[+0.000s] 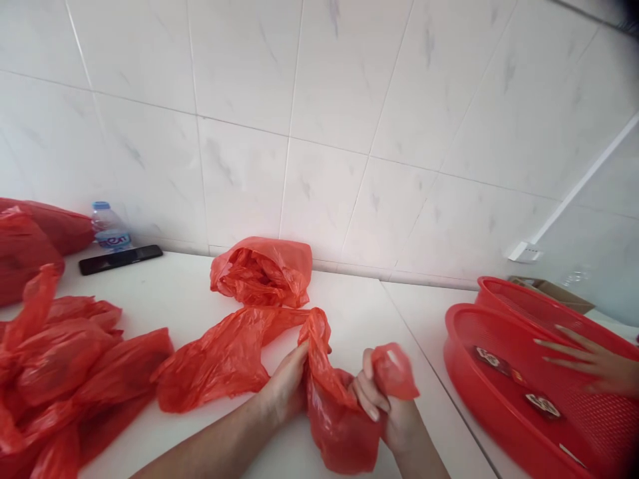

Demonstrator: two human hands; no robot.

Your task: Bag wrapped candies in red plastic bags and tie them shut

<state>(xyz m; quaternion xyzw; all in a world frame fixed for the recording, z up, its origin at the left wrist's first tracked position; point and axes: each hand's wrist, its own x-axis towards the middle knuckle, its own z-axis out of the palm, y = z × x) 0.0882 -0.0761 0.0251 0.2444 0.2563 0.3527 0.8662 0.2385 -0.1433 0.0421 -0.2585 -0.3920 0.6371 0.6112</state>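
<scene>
1. A crumpled thin red plastic bag (339, 412) is gripped by both hands near the front edge of the white worktop (190, 293).
2. The left hand (287, 386) is closed around the upper fold of that bag, with the fingers buried in the film.
3. The right hand (389, 406) is clenched into a fist on a bunched end of the same bag, which sticks up above the knuckles.
4. A second flattened red plastic bag (219, 362) lies on the worktop just left of the left hand and touches the held bag.
5. A puffed-up red plastic bag with an open mouth (262, 271) sits farther back, close to the white tiled wall (324, 100).
6. A loose heap of red plastic bags (60, 366) covers the left side of the worktop.
7. A clear plastic water bottle with a blue cap (108, 227) and a flat black phone (120, 259) are seen at the far left, by the wall.
8. Two nested round red plastic sieve baskets (464, 346) stand at the right, with small dark wrapped packets (544, 404) inside.
9. Another person's hand (589, 362) is spread open over the near basket.
</scene>
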